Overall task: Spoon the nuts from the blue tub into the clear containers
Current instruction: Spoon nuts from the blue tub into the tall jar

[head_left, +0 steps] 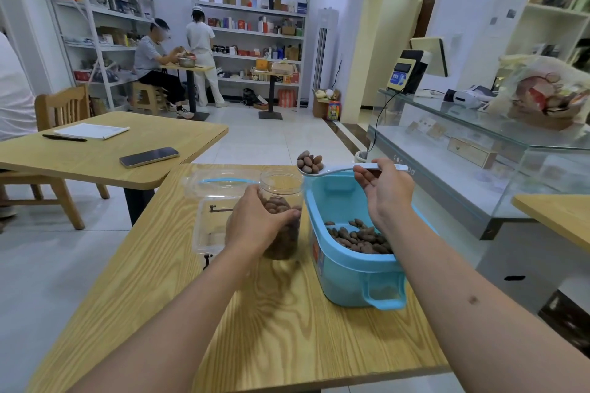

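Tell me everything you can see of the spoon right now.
The spoon looks like white plastic, with a long thin handle and a rounded bowl. It is held roughly level in the air above the far rim of the blue tub, bowl pointing left toward the clear jar. The bowl carries a heap of brown nuts. The right hand pinches the handle near its middle; nothing else touches it.

Both forearms reach forward over the desk. The left hand wraps a clear jar; the right hand, raised beside it, pinches a spoon handle.
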